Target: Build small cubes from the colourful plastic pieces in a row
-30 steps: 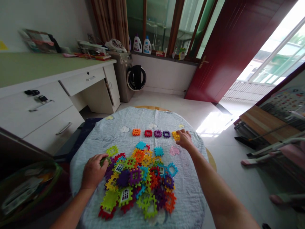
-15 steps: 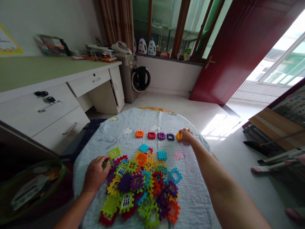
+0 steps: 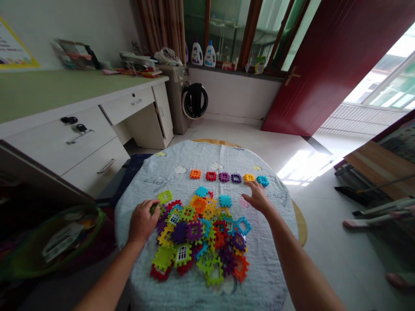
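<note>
A spread-out heap of toothed plastic building blocks (image 3: 195, 232) in many colours lies on the table. At its left edge my left hand (image 3: 144, 220) is closed on a green building block (image 3: 153, 209), mostly hidden by the fingers. Beyond the heap runs a row: an orange block (image 3: 195, 174), a red block (image 3: 211, 176), two purple ones (image 3: 224, 177), a yellow block (image 3: 249, 177) and a blue block (image 3: 262, 181). Just in front of the yellow one, my right hand (image 3: 257, 196) has its fingers apart and holds nothing. A flat blue piece (image 3: 225, 201) lies between heap and row.
A pale blue patterned cloth (image 3: 181, 157) covers the round table. To the left are a basket of odds and ends (image 3: 78, 235) and a desk with drawers (image 3: 94, 149). A washing machine (image 3: 177, 99) with its door open and a red door (image 3: 292, 73) stand farther back.
My right hand has drawn back from the row's right end, and the yellow and blue blocks there now show. My left hand still holds the green block. The camera view has shifted slightly.
</note>
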The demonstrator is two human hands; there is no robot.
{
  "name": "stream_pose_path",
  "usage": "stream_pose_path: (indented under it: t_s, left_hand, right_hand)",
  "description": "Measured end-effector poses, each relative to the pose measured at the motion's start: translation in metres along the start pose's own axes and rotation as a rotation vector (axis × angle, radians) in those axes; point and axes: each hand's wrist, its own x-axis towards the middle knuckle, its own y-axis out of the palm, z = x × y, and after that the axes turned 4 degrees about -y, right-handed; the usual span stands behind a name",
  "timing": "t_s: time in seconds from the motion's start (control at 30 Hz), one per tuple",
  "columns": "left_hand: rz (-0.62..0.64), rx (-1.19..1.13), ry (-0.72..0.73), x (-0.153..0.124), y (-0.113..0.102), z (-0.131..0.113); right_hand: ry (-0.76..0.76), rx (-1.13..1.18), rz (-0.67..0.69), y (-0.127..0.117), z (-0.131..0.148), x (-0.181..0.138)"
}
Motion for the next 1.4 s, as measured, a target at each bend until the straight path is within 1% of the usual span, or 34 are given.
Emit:
stream_pose_path:
  t_s: [0.13, 0.23, 0.3, 0.37, 0.4, 0.47, 0.57, 0.63, 0.7, 0.77, 0.87, 0.93, 0.97, 1.03, 1.1, 1.17, 1.23, 1.3, 1.4]
  left_hand:
    - [-0.003, -0.026, -0.029, 0.0, -0.002, -0.003]
    - [-0.024, -0.055, -0.027, 0.002, -0.006, -0.008]
    - [-0.044, -0.068, -0.002, 0.002, -0.011, -0.013]
    - [-0.033, -0.083, 0.047, -0.004, -0.02, -0.021]
    - [-0.002, -0.089, 0.081, -0.009, -0.024, -0.026]
    - [0.098, -0.093, 0.167, -0.025, -0.033, -0.037]
    - [0.249, -0.075, 0.315, -0.056, -0.041, -0.057]
    - [0.335, -0.055, 0.413, -0.075, -0.04, -0.07]
    - [0.382, -0.022, 0.46, -0.088, -0.036, -0.08]
    - [0.377, 0.008, 0.461, -0.094, -0.029, -0.085]
    - [0.329, 0.015, 0.454, -0.092, -0.018, -0.086]
    - [0.313, -0.012, 0.471, -0.088, -0.013, -0.087]
    - [0.309, -0.03, 0.478, -0.086, -0.011, -0.088]
    - [0.304, -0.069, 0.475, -0.081, -0.008, -0.091]
    - [0.295, -0.101, 0.442, -0.075, -0.008, -0.094]
    - [0.283, -0.132, 0.393, -0.07, -0.009, -0.097]
    - [0.272, -0.171, 0.343, -0.064, -0.01, -0.098]
    - [0.265, -0.215, 0.295, -0.059, -0.011, -0.099]
    - [0.251, -0.275, 0.207, -0.051, -0.013, -0.1]
  right_hand:
    - [-0.057, 0.235, 0.039, 0.015, 0.035, -0.064]
    - [-0.07, 0.239, 0.103, 0.022, 0.069, -0.1]
    - [-0.09, 0.186, 0.136, 0.025, 0.091, -0.114]
    - [-0.125, 0.133, 0.153, 0.03, 0.109, -0.121]
    - [-0.143, 0.109, 0.159, 0.033, 0.116, -0.122]
    - [-0.164, 0.067, 0.169, 0.038, 0.125, -0.121]
    - [-0.158, 0.033, 0.155, 0.044, 0.13, -0.114]
    - [-0.145, 0.026, 0.121, 0.046, 0.128, -0.108]
    - [-0.124, 0.025, 0.081, 0.046, 0.122, -0.102]
    - [-0.078, 0.025, 0.032, 0.044, 0.116, -0.099]
    - [0.002, 0.019, -0.05, 0.041, 0.11, -0.1]
    - [0.0, 0.019, -0.069, 0.038, 0.111, -0.106]
    - [-0.028, 0.024, -0.055, 0.038, 0.115, -0.112]
    - [-0.117, 0.043, 0.02, 0.038, 0.125, -0.124]
    - [-0.199, 0.069, 0.136, 0.041, 0.138, -0.135]
    - [-0.232, 0.091, 0.241, 0.046, 0.149, -0.144]
    - [-0.224, 0.091, 0.28, 0.05, 0.153, -0.147]
    - [-0.201, 0.074, 0.246, 0.053, 0.15, -0.146]
    - [-0.174, 0.041, 0.142, 0.052, 0.138, -0.138]
